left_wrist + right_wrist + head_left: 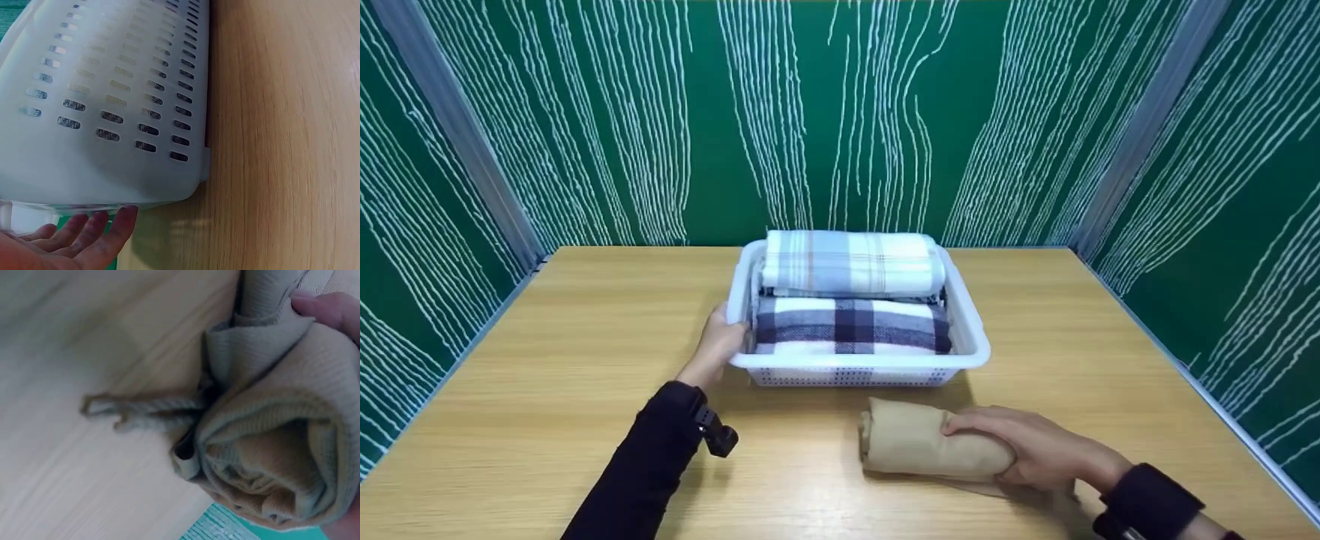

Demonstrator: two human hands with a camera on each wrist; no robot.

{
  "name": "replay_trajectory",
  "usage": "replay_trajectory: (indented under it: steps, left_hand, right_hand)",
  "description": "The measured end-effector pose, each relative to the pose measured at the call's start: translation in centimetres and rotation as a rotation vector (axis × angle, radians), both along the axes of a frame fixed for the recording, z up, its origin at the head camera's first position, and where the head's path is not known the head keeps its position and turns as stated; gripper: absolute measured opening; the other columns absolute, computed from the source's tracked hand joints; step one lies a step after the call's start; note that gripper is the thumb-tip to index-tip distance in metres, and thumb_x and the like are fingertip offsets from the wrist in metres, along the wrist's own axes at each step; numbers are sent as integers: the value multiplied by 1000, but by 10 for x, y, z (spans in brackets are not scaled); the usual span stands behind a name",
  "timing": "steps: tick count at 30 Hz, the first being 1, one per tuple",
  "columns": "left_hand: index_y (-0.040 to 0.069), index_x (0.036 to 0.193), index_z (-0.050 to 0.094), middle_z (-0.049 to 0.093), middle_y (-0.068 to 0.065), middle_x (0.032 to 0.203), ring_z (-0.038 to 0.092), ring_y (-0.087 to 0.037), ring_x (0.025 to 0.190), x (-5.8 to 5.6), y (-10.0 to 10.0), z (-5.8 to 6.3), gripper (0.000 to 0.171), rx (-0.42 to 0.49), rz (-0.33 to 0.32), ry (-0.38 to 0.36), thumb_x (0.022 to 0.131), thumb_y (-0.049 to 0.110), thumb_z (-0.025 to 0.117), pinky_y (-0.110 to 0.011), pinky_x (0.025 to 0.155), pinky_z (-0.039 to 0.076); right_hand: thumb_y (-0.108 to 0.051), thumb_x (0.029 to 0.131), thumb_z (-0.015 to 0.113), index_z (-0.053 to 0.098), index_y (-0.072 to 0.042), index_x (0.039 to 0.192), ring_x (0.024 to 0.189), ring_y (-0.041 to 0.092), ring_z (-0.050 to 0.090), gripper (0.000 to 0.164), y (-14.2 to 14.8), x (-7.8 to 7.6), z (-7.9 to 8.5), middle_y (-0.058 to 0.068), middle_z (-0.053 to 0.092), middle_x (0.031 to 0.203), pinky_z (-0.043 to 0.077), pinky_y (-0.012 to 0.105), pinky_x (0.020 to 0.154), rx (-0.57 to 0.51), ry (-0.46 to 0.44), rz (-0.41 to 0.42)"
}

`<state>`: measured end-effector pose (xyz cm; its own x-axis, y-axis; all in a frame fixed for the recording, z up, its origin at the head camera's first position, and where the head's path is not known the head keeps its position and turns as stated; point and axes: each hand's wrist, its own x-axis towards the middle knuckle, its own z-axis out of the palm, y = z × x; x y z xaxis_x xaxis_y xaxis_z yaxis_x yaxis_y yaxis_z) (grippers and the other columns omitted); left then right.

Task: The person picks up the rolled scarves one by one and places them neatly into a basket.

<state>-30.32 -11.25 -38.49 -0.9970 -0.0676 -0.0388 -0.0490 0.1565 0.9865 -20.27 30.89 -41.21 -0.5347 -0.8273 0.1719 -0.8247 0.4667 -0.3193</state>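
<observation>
A white plastic basket [855, 361] with slotted walls stands on the table. My left hand [718, 343] grips its left end at the rim. In the left wrist view, the fingers [115, 236] lie against the outside of the end wall; the thumb is hidden there. Inside the basket are a folded pale-blue and white plaid cloth [847, 262] and, in front, a folded dark purple and white checked cloth [851, 326]. Nearer me, my right hand [1035, 446] holds the right end of a rolled tan garment [930, 442]. Its spiral end and a loose strap [152, 408] show in the right wrist view.
The wooden table [607, 337] extends on both sides of the basket. Green panels with wavy white lines [735, 112] enclose its back and sides, with grey posts [1140, 135] at the back corners. The basket stands close to the back edge.
</observation>
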Motion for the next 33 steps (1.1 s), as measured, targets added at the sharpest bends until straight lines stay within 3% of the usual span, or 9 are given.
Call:
replay_trajectory:
  steps: [3, 13, 26, 33]
  left_hand:
    - [-11, 138, 30, 40, -28, 137, 39, -39, 125, 0, 1, 0, 48, 7, -2, 1, 92, -7, 40, -50, 104, 34]
    - [-10, 140, 29, 37, -27, 140, 36, -39, 128, -3, 1, 6, 48, -11, 0, -4, 93, -5, 40, -50, 105, 33]
    - [-10, 142, 26, 35, -29, 142, 34, -40, 130, -1, -1, 2, 54, 0, 2, 6, 90, -7, 40, -51, 106, 31]
    - [-10, 140, 30, 40, -28, 136, 40, -38, 121, -1, 0, 0, 52, 12, 3, 17, 88, -9, 39, -48, 99, 39]
  right_hand:
    - [4, 53, 84, 48, -22, 136, 120, 20, 50, 94, -9, -2, 0, -4, 51, 135, 48, 45, 90, -5, 33, 24]
    - [2, 56, 83, 46, -26, 137, 122, 21, 49, 93, -37, -13, 2, -5, 50, 136, 47, 47, 91, 25, -15, 23]
    - [-2, 56, 82, 46, -25, 136, 123, 17, 48, 90, -71, -20, 1, -8, 50, 134, 44, 43, 96, 45, -5, 60]
    - [-3, 55, 84, 46, -26, 137, 123, 17, 47, 93, -85, -24, 1, -8, 49, 135, 43, 43, 98, 62, -6, 72]
